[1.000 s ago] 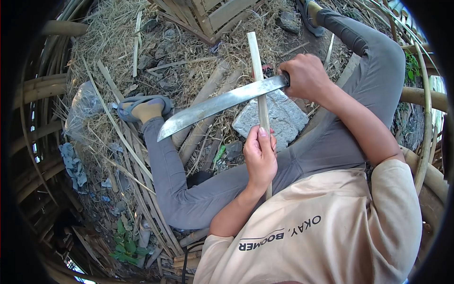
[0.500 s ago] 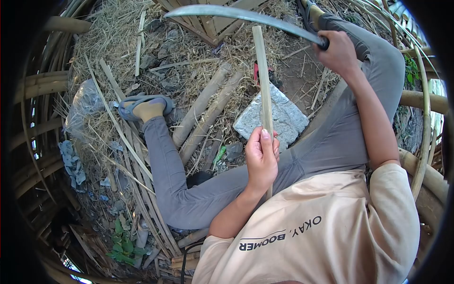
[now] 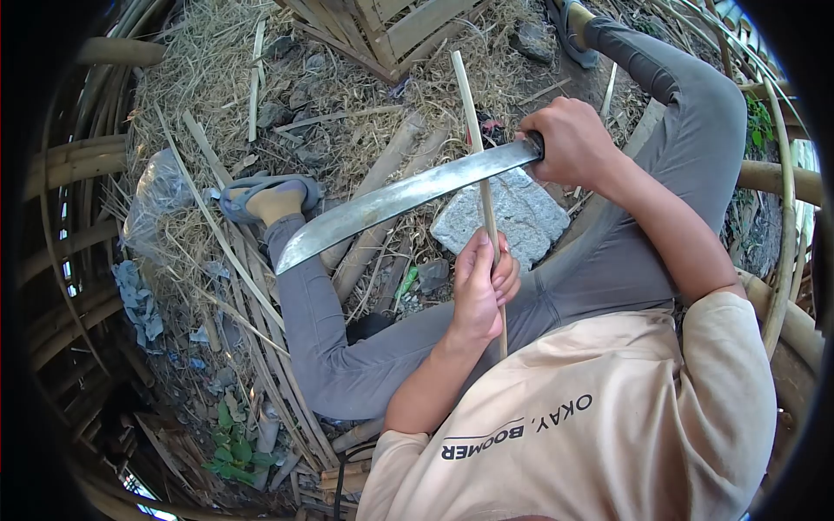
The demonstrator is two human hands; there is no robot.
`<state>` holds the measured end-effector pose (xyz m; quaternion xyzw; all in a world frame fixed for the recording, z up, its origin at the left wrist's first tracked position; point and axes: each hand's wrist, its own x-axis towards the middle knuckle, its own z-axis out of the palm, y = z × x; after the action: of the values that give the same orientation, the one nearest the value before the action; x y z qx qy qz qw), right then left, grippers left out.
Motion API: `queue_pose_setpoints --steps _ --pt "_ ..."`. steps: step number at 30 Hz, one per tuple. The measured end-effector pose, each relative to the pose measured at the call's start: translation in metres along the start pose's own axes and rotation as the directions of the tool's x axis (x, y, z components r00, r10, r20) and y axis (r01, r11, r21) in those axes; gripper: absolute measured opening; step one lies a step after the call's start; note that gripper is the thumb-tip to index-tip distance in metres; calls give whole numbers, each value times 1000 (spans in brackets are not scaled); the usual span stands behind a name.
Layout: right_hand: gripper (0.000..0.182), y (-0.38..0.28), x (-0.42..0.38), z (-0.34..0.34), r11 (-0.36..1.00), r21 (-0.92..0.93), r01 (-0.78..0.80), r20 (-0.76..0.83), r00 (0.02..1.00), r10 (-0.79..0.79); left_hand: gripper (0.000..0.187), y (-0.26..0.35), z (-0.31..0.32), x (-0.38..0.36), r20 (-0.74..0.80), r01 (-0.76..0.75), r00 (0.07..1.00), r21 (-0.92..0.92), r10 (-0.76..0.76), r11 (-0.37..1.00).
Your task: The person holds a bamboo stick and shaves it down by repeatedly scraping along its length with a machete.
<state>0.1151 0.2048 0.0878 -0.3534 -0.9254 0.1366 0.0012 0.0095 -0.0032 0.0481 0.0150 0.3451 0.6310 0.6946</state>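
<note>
Centre of the frame: the left hand (image 3: 483, 282) is closed around a thin bamboo strip (image 3: 475, 139) that points toward the top; at upper right, the right hand (image 3: 569, 143) is fisted on the handle of a long machete (image 3: 391, 201), its blade crossing the strip above a grey stone (image 3: 512, 217).

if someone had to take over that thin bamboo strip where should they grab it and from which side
Probably the lower stretch of the thin pale bamboo strip, where the left hand wraps it now, coming from the person's side. The strip stands nearly upright, and the long curved steel blade held by the right hand crosses its upper part, so anywhere higher puts fingers near the edge.
</note>
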Motion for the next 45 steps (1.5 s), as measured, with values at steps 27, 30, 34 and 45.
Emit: queue_pose_setpoints --steps 27,30,34,45 --pt "23 -6 -2 6 998 6 58 -5 998 -58 29 -5 5 -1 -114 -49 991 208 74 977" --pt "24 -4 -2 5 999 -29 42 -12 999 -43 29 -6 6 0 -105 -57 991 213 81 975" --pt "24 9 3 6 1000 -30 8 -66 998 -10 29 -6 6 -2 -93 -67 992 195 87 979" --pt "17 32 4 -12 960 234 -155 -164 967 196 28 1 9 -3 -85 -51 994 185 68 981"
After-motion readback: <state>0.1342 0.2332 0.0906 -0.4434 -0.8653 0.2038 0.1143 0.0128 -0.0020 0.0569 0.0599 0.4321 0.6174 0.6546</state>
